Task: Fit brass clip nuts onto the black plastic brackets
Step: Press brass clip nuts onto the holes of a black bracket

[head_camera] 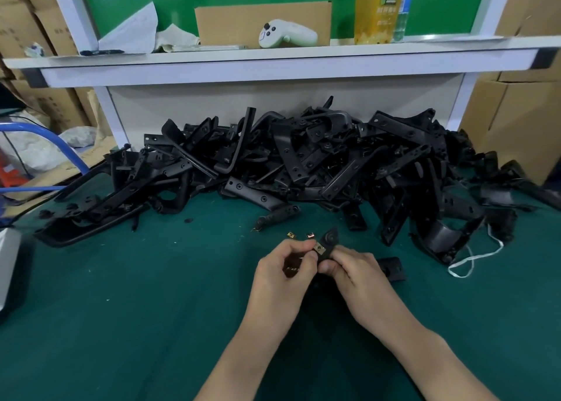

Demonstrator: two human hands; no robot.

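Seen from above, two bare hands meet over a dark green bench. The right hand has a closed grip on a small black bracket, fingers curled round its lower end so the upper end sticks up clear. A brass clip nut sits at the bracket's edge, and the left hand pinches it there between thumb and forefinger – whether it is fully seated cannot be told. Brass glints inside the left palm (probably spare clips, though they are mostly hidden).

Two loose clips lie on the bench just beyond the hands. A second bracket lies flat just beside the right hand. Behind, a large pile of brackets spreads across the bench, and a white string trails to the right.

Risks, as a judgement: the clip is small and springy, so if it is pushed on crooked it could skew and jam, or snap off and vanish into the pile. The left hand is also pinching while cradling spares – loosening that grip could spill them onto the bench.
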